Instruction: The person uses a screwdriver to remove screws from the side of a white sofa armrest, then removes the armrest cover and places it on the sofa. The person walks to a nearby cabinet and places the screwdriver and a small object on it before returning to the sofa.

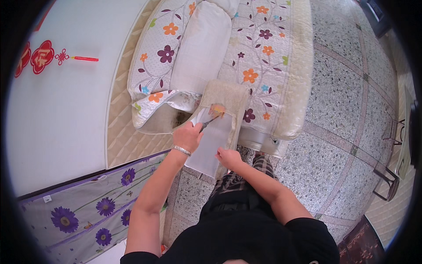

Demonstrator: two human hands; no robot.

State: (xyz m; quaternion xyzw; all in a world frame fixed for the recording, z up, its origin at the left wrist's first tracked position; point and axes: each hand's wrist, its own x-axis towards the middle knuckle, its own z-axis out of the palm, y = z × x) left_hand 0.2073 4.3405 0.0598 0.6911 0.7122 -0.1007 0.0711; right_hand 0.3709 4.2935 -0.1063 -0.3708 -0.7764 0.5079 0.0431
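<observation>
Beige fabric frames a white panel [210,143] in the padded piece [232,90] in front of the person, whose two bare arms reach toward it from below. Gripped in the left hand [187,136] is a slim dark-handled tool [216,111] with an orange and yellowish head; the fingers wrap the handle, and the head lies over the upper end of the white panel, close to the beige border. What kind of tool it is cannot be told. On the left wrist sits a silvery bracelet [182,150].

Near the right border of the same piece, the right hand [228,159] has its fingers curled inward; whether they pinch the fabric cannot be told.

Beyond the padded piece spreads a quilted cover [241,48] printed with orange, purple and blue flowers, a long white bolster [203,44] lying along it. Its near left corner is folded up, with a dark patch [180,118] showing just beside the beige border.

Speckled stone floor [336,94], crossed by darker strips, runs to the right. To the left rises a white wall [79,114] bearing red ornaments [42,57], and below it hangs a cloth [88,215] with purple daisies. The person wears a black top [246,237] and plaid trousers [263,163].
</observation>
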